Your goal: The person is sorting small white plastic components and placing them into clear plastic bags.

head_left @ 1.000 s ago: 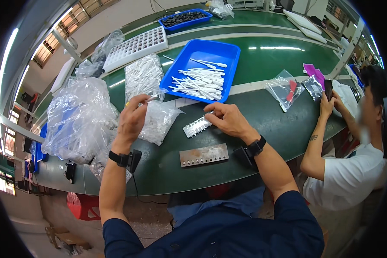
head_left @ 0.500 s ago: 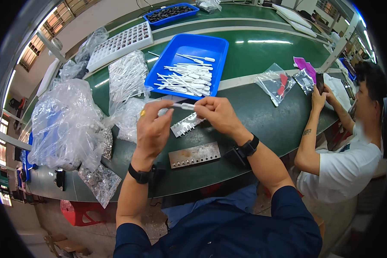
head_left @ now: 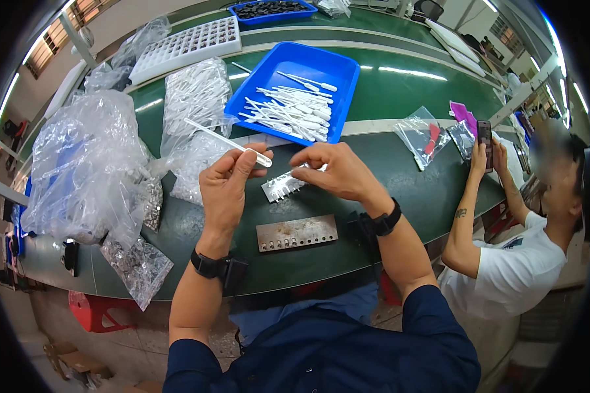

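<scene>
Pinching white stick, left hand; right hand half-curled, apart.

A navy-blue shirt with short sleeves, and around each wrist a black strap bearing a dark, boxy module on its inner side
</scene>
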Motion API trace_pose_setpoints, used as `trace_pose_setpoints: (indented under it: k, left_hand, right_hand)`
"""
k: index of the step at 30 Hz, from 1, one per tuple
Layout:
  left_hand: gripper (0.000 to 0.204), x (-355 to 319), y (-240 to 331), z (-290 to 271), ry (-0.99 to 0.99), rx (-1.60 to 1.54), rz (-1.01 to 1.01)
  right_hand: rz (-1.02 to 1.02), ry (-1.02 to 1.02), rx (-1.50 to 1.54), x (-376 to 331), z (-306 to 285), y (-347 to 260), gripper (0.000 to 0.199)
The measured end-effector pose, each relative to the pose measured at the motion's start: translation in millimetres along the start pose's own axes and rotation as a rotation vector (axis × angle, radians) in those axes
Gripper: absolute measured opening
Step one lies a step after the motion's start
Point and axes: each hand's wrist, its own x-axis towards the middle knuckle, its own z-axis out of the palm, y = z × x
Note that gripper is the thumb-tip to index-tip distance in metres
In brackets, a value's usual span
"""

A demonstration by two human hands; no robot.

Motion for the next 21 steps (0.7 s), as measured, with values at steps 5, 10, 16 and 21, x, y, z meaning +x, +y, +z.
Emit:
trace_pose_setpoints:
  k: [5,10,16,21]
  left_hand:
    - [0.024,4.1,-10.0,-7.5,0.01,-0.097,-0.052]
    - [0.021,4.5,-12.5,-10.1,-0.013,-0.178,-0.087]
    - [0.02,4.6,-15.2,-7.7,-0.055,-0.362,-0.211]
    - [0.018,0.8,-14.3,-3.7,-0.041,-0.344,-0.262]
  right_hand:
    - [-0.193,-0.072,-0.56,-6.3,-2.2,27.9,0.017]
    - [-0.196,-0.11,-0.56,-4.8,4.4,30.6,0.016]
    - [-0.186,-0.017,-0.411,-6.3,1.5,29.8,0.015]
    - [0.05,0.051,0.131,-9.9,0.3,14.6,0.018]
